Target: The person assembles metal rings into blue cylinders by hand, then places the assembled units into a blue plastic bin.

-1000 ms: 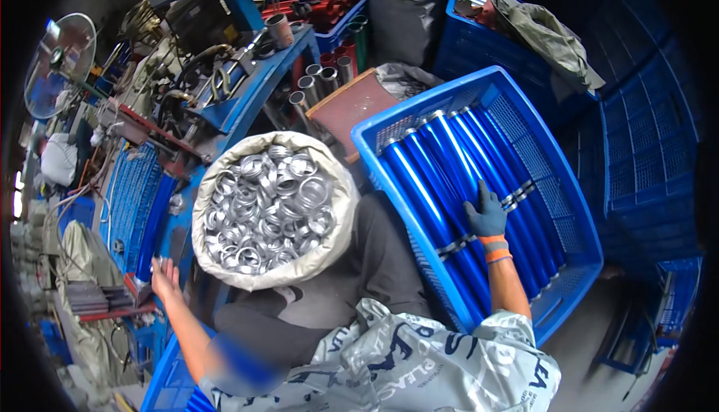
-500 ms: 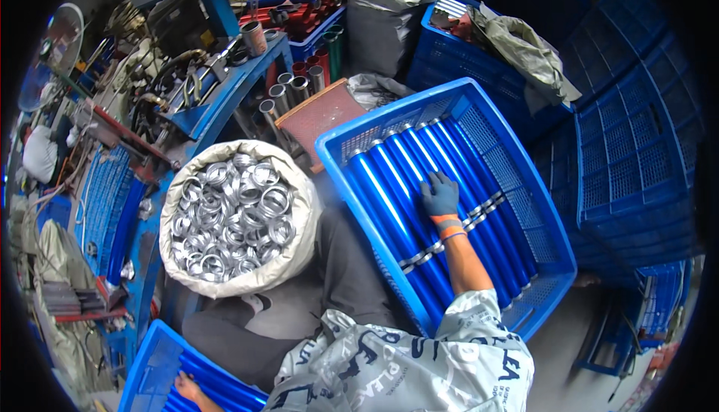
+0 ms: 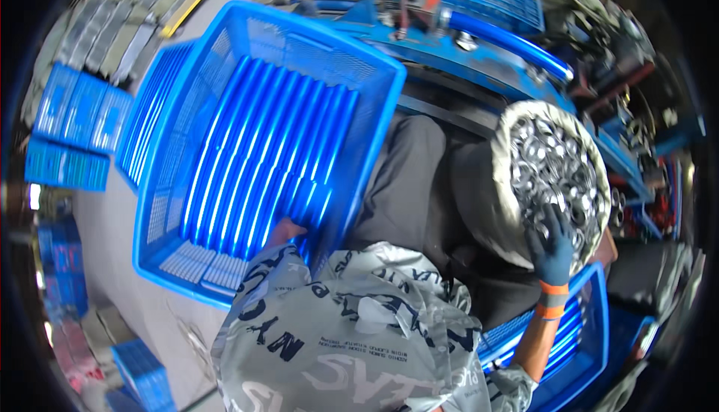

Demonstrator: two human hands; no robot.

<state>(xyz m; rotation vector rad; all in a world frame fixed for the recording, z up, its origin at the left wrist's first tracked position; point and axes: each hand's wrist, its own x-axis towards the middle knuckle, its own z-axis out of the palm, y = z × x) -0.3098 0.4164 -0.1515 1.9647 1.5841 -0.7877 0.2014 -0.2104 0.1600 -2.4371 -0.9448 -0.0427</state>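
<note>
My bare left hand (image 3: pixel 286 232) is at the near end of the blue metal tubes (image 3: pixel 269 150), which lie side by side in a large blue plastic basket (image 3: pixel 146 225). One finger or thumb points right; the other fingers are hidden or blurred, so whether a tube is gripped does not show. On the right, my right hand (image 3: pixel 553 243), in a dark glove with an orange-banded cuff, reaches down into a pale sack (image 3: pixel 498 180) full of silvery metal rings (image 3: pixel 558 161). Its fingers are apart and touch the rings; nothing held between them can be seen.
A second blue basket (image 3: pixel 595 337) with blue tubes stands by my right forearm. Beyond my knees runs a blue workbench (image 3: pixel 479 60) with a single blue tube (image 3: pixel 509 41) on it. Blue crates (image 3: pixel 75 112) are at the far left, on and around the grey floor (image 3: pixel 112 240).
My view has swung left. My right hand has gone from the tubes in the right-hand basket to the rings in the sack. The left hand is still in the left basket.
</note>
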